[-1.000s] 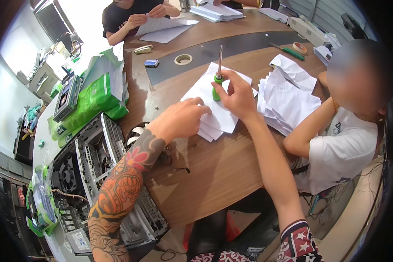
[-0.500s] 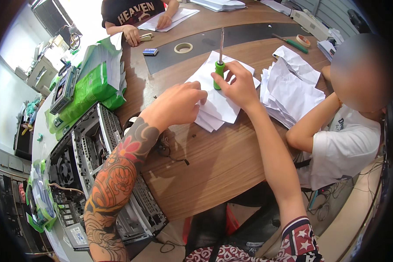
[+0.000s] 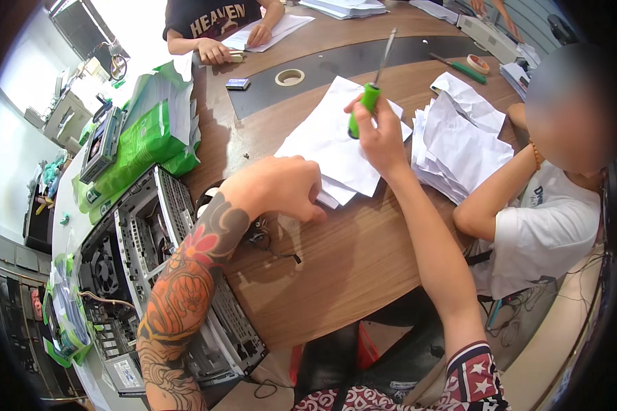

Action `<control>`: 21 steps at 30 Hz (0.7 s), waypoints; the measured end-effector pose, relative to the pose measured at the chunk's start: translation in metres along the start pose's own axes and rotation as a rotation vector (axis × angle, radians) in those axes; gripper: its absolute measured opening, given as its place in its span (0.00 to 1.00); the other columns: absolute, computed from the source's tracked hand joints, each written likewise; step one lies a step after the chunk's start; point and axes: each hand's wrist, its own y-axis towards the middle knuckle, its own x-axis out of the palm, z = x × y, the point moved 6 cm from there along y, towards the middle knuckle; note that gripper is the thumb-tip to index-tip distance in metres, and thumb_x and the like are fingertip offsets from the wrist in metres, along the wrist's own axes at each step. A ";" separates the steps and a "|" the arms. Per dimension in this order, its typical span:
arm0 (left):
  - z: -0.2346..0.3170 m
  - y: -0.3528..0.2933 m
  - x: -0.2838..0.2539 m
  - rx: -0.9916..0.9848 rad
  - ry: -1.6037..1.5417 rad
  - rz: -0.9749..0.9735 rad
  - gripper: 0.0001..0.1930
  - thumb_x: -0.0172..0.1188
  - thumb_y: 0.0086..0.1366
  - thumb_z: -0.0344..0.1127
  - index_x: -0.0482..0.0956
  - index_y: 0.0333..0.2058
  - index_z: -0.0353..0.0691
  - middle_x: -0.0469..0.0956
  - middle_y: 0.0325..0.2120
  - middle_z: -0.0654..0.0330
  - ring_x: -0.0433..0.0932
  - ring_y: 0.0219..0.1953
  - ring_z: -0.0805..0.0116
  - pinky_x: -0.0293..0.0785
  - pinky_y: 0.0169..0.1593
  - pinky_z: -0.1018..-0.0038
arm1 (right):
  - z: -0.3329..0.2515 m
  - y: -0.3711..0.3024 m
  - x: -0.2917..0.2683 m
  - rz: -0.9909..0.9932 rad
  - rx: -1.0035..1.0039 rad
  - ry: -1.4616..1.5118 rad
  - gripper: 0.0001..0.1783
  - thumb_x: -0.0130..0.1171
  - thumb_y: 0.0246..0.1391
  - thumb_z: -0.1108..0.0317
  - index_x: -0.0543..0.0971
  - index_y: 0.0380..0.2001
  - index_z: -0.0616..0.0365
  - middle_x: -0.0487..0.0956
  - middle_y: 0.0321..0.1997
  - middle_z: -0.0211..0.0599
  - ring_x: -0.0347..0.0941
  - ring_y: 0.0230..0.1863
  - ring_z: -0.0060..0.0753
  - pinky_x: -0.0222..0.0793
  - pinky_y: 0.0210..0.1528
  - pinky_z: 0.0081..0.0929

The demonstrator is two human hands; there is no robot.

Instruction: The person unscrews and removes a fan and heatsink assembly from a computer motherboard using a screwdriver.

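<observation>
My right hand [image 3: 382,133] is closed round the green handle of a screwdriver [image 3: 365,109]. Its metal shaft points up and leans slightly right, above a stack of white paper sheets [image 3: 329,116]. My left hand [image 3: 281,183] is at the stack's near left corner, low over the wooden table. Its fingers are curled down with the tips mostly hidden, so anything in them cannot be made out. Below that hand a short dark cable [image 3: 277,255] lies on the table.
An opened computer case [image 3: 164,226] stands at the left under my left forearm, beside green paper packs [image 3: 134,154]. Another paper pile [image 3: 452,147], a tape roll [image 3: 290,77] and a second screwdriver [image 3: 463,70] lie beyond. People sit at the right and far side.
My right hand has raised and tilted the screwdriver to the right. My left hand has moved down and slightly left, toward the near edge of the papers.
</observation>
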 end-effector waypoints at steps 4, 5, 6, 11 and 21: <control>0.004 0.004 0.012 0.041 0.066 -0.066 0.15 0.71 0.50 0.48 0.83 0.24 0.41 0.82 0.24 0.56 0.81 0.32 0.55 0.76 0.37 0.63 | 0.009 -0.001 -0.013 0.095 0.297 0.153 0.09 0.60 0.57 0.65 0.76 0.29 0.61 0.73 0.22 0.26 0.68 0.25 0.17 0.65 0.29 0.22; 0.006 0.006 0.011 0.039 0.066 -0.068 0.15 0.71 0.50 0.48 0.83 0.24 0.41 0.82 0.24 0.56 0.81 0.32 0.55 0.76 0.37 0.63 | 0.010 0.001 -0.017 0.108 0.261 0.107 0.10 0.63 0.56 0.64 0.77 0.29 0.60 0.73 0.21 0.23 0.65 0.23 0.14 0.62 0.26 0.20; 0.006 0.007 0.012 0.022 0.050 -0.090 0.15 0.72 0.50 0.47 0.83 0.25 0.41 0.82 0.25 0.56 0.81 0.33 0.55 0.76 0.37 0.63 | 0.011 0.002 -0.020 0.108 0.262 0.108 0.10 0.63 0.56 0.64 0.77 0.29 0.60 0.73 0.21 0.23 0.65 0.23 0.14 0.62 0.26 0.20; 0.003 0.009 0.016 0.042 0.023 -0.097 0.11 0.70 0.52 0.42 0.83 0.25 0.40 0.82 0.26 0.57 0.81 0.34 0.56 0.76 0.38 0.62 | 0.009 0.002 -0.018 0.105 0.336 0.060 0.12 0.65 0.54 0.62 0.77 0.29 0.60 0.73 0.21 0.22 0.65 0.23 0.14 0.61 0.26 0.20; 0.016 -0.036 -0.044 0.211 -0.123 0.303 0.08 0.54 0.57 0.31 0.73 0.30 0.31 0.75 0.23 0.50 0.76 0.28 0.55 0.73 0.35 0.63 | 0.013 0.004 -0.020 0.070 0.199 -0.061 0.12 0.61 0.54 0.63 0.74 0.27 0.61 0.71 0.19 0.25 0.63 0.22 0.16 0.62 0.26 0.22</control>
